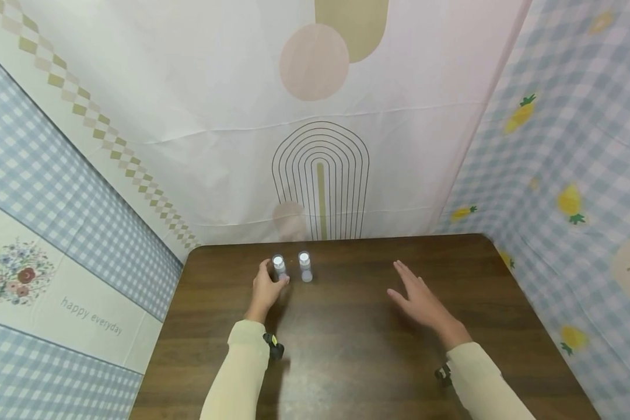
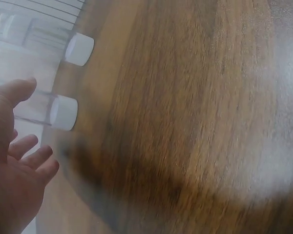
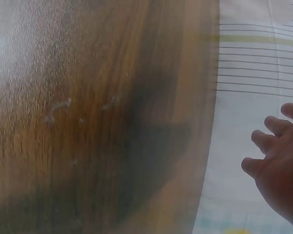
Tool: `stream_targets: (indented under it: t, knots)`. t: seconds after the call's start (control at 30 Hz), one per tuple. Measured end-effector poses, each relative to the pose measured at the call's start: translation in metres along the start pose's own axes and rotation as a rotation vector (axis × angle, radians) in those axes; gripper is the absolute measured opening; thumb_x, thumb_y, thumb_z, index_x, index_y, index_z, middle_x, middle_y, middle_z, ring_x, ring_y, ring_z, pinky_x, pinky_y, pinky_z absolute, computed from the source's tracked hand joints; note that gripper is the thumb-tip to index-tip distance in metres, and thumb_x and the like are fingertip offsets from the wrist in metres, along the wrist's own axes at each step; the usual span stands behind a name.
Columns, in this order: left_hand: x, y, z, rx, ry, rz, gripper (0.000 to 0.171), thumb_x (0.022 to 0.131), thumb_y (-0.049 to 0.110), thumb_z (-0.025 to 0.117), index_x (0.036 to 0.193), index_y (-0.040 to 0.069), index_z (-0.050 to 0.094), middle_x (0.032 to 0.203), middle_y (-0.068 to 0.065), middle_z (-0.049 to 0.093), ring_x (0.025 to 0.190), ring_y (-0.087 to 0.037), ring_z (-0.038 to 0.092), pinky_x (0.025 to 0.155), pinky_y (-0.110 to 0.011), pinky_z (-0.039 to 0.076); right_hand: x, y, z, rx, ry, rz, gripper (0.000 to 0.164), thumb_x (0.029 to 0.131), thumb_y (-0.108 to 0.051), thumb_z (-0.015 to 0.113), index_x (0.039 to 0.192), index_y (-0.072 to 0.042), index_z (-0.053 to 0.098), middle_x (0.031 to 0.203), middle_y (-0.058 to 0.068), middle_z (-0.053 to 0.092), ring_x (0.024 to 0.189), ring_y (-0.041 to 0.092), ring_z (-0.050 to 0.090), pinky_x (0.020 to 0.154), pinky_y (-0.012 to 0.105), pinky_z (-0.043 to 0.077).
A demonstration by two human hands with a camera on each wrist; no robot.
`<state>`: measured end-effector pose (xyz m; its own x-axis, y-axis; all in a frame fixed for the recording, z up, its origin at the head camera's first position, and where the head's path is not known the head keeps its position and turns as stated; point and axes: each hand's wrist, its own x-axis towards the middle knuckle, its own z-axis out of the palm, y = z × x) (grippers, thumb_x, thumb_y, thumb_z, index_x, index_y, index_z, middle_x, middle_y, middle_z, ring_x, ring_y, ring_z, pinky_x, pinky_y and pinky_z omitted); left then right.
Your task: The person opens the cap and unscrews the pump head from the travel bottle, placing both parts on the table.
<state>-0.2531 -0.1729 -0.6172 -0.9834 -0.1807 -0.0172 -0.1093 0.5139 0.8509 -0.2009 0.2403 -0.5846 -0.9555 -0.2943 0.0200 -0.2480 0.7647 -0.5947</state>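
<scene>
Two small clear cylinders with white ends stand upright, side by side, near the back of the table. Around the left cylinder (image 1: 279, 265) my left hand (image 1: 266, 289) is spread, thumb on the near right side and fingers on the left. In the left wrist view, a gap shows between the curved fingers (image 2: 38, 158) and that cylinder's white base (image 2: 64, 113). The right cylinder (image 1: 305, 266) stands just beyond, its white base (image 2: 79, 49) on the wood. Over the table's right half, my right hand (image 1: 420, 300) holds nothing, its fingers extended.
The dark wooden table (image 1: 341, 350) meets a white patterned cloth (image 1: 231, 175) along its back edge. Blue checked cloths hang at both sides, the right one (image 1: 546, 175) printed with pineapples. A dark device is strapped to each wrist.
</scene>
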Motion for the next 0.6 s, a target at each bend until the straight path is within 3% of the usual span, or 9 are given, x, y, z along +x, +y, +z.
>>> stream_targets:
  t: [0.17, 0.4, 0.6]
  knots:
    - [0.002, 0.0, 0.005, -0.018, 0.03, 0.0, 0.069, 0.088, 0.015, 0.081, 0.146, -0.001, 0.047, 0.141, -0.027, 0.06, 0.133, -0.042, 0.057, 0.114, -0.054, 0.045, 0.002, -0.001, 0.004, 0.025, 0.002, 0.021, 0.08, 0.106, -0.053, 0.049, 0.166, -0.014, 0.014, 0.172, 0.017, 0.016, 0.156, 0.043, 0.021, 0.123, 0.07, 0.016]
    - [0.005, -0.003, 0.011, -0.036, 0.049, 0.009, 0.058, 0.089, 0.011, 0.08, 0.139, -0.002, 0.054, 0.137, -0.027, 0.063, 0.131, -0.042, 0.059, 0.113, -0.054, 0.046, -0.002, 0.002, 0.005, 0.076, 0.011, 0.056, 0.075, 0.108, -0.042, 0.052, 0.166, -0.012, 0.016, 0.172, 0.018, 0.017, 0.156, 0.043, 0.021, 0.124, 0.069, 0.017]
    - [0.005, -0.004, 0.014, -0.048, 0.096, 0.04, 0.04, 0.087, 0.006, 0.08, 0.124, -0.002, 0.065, 0.125, -0.027, 0.07, 0.12, -0.042, 0.067, 0.105, -0.054, 0.052, -0.007, 0.007, 0.005, 0.08, 0.015, 0.063, 0.075, 0.107, -0.048, 0.05, 0.167, -0.017, 0.015, 0.172, 0.017, 0.017, 0.155, 0.046, 0.023, 0.121, 0.07, 0.021]
